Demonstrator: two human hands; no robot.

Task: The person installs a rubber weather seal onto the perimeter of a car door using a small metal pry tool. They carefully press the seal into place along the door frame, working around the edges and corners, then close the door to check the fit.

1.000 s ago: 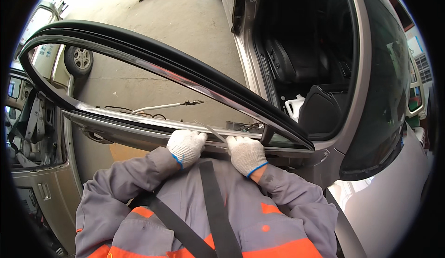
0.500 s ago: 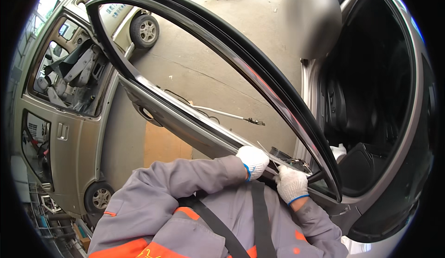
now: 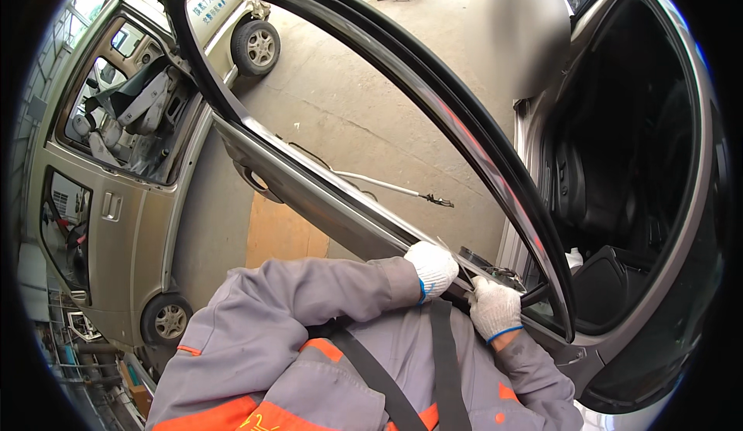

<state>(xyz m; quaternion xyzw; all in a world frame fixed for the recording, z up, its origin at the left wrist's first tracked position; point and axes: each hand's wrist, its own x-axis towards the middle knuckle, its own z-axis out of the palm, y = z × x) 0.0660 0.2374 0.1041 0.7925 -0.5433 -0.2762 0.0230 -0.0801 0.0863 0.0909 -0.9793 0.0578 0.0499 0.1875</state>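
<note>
My left hand (image 3: 432,268), in a white knit glove with a blue cuff edge, is closed at the window sill of an open silver car door (image 3: 309,187). Just beyond its fingers a thin pale strip sticks up; whether the hand holds it cannot be told. Close by on the right, my right hand (image 3: 497,307), gloved alike, is closed with fingertips pinched at the sill near the rear corner of the black window frame (image 3: 472,118). What lies in its fingers is too small to make out. Dark parts (image 3: 495,274) show just beyond the right hand.
A beige van (image 3: 131,214) with a stripped window opening stands on the left. The car's dark rear door opening (image 3: 619,160) is to the right. Across the floor lies a white rod with cables (image 3: 379,183), and cardboard (image 3: 282,230) lies below the door. A blurred oval covers the upper right.
The view has shifted slightly, so door, van and floor items appear a little further right. Both hands stay closed at the same part of the sill.
</note>
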